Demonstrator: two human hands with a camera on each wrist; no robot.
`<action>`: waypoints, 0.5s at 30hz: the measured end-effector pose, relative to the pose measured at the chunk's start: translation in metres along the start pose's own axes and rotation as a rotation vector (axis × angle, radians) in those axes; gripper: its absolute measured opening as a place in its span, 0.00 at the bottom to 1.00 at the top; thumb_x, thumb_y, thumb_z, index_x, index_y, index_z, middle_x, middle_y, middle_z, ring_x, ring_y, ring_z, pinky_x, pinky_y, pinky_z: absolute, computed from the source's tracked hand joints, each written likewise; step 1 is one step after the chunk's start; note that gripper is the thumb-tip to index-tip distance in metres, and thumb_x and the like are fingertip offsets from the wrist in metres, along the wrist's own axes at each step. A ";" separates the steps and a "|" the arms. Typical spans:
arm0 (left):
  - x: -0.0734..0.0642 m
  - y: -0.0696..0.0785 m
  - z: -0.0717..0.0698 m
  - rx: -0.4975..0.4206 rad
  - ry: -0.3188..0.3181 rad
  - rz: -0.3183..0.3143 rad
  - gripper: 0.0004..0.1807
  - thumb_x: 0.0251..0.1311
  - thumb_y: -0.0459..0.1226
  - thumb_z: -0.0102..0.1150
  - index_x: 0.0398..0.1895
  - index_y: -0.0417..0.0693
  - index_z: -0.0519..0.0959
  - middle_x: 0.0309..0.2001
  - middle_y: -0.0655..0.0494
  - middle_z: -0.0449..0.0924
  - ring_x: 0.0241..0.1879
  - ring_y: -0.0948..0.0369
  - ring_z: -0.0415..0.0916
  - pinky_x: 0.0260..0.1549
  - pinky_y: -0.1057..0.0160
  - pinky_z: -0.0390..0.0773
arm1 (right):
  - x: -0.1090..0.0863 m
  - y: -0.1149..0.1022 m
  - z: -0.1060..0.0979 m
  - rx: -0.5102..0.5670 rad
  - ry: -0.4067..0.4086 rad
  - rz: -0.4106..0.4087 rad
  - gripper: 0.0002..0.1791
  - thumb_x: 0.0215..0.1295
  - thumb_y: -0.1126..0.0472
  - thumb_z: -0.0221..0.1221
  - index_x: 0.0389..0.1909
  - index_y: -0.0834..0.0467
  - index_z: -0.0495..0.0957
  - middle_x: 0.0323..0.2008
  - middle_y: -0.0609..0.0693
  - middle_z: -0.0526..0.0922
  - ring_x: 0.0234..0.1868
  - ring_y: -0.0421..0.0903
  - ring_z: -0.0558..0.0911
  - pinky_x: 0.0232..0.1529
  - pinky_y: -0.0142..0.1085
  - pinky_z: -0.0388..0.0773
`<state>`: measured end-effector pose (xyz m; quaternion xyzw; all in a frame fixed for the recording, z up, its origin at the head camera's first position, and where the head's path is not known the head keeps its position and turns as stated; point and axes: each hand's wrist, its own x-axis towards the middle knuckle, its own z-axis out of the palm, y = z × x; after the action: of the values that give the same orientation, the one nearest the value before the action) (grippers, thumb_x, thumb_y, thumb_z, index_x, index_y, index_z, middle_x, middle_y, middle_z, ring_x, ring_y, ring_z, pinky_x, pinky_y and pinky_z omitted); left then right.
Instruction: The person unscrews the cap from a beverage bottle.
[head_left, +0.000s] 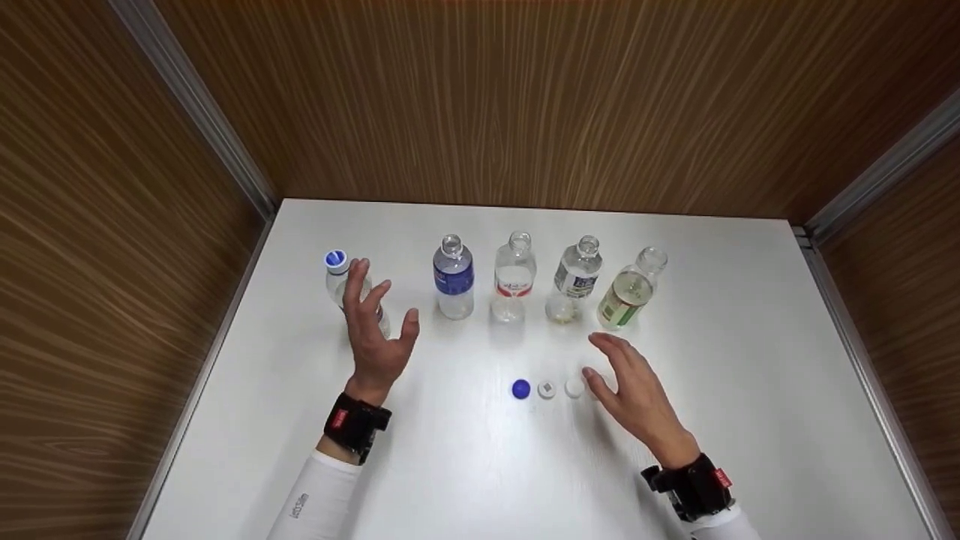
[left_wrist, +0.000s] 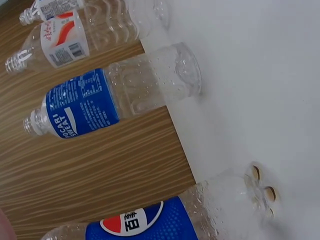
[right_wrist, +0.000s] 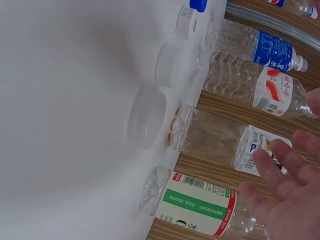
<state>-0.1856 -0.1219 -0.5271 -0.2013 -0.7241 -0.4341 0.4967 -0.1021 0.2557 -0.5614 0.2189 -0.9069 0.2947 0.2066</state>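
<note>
In the head view my left hand (head_left: 375, 349) hovers with fingers spread, in front of a capped bottle with a blue-topped cap (head_left: 336, 260). Whether it touches that bottle is unclear. The left wrist view shows a Pepsi-labelled bottle (left_wrist: 145, 220) nearest that hand. My right hand (head_left: 637, 394) is held above the table, fingers apart and holding nothing. Under and beside it lie a blue cap (head_left: 521, 388), a printed white cap (head_left: 547, 388) and a plain white cap (head_left: 574, 387). A larger white cap (right_wrist: 146, 117) is mostly hidden by the hand in the head view.
Uncapped bottles stand in a row: a blue-labelled Pocari Sweat bottle (head_left: 454, 281), a red-and-white-labelled bottle (head_left: 514, 285), a white-labelled bottle (head_left: 576, 281) and a green-labelled bottle (head_left: 624, 300). Wood-grain panels (head_left: 480, 105) enclose the white table (head_left: 450, 465) behind and at both sides.
</note>
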 end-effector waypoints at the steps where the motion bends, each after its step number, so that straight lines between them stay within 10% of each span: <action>1: 0.000 -0.003 -0.001 0.004 0.019 -0.017 0.26 0.68 0.50 0.59 0.60 0.44 0.69 0.74 0.44 0.61 0.77 0.44 0.55 0.73 0.40 0.58 | 0.000 0.000 0.000 -0.002 0.000 -0.003 0.31 0.63 0.65 0.70 0.67 0.62 0.74 0.61 0.57 0.79 0.61 0.56 0.79 0.59 0.49 0.72; 8: -0.008 -0.028 -0.010 0.041 0.128 -0.199 0.40 0.54 0.45 0.67 0.69 0.49 0.59 0.77 0.37 0.50 0.80 0.40 0.40 0.76 0.40 0.48 | 0.001 -0.003 0.003 -0.006 -0.010 0.006 0.30 0.64 0.64 0.70 0.67 0.62 0.74 0.61 0.56 0.79 0.61 0.55 0.79 0.59 0.50 0.73; 15: -0.023 -0.046 -0.018 0.028 0.065 -0.513 0.54 0.52 0.41 0.76 0.78 0.46 0.52 0.81 0.44 0.47 0.80 0.48 0.46 0.76 0.46 0.49 | 0.001 -0.004 0.005 0.001 -0.033 0.024 0.29 0.66 0.63 0.69 0.67 0.61 0.75 0.62 0.56 0.79 0.63 0.56 0.78 0.61 0.50 0.72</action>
<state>-0.1989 -0.1586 -0.5647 0.0100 -0.7410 -0.5421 0.3962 -0.1020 0.2490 -0.5627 0.2128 -0.9126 0.2939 0.1882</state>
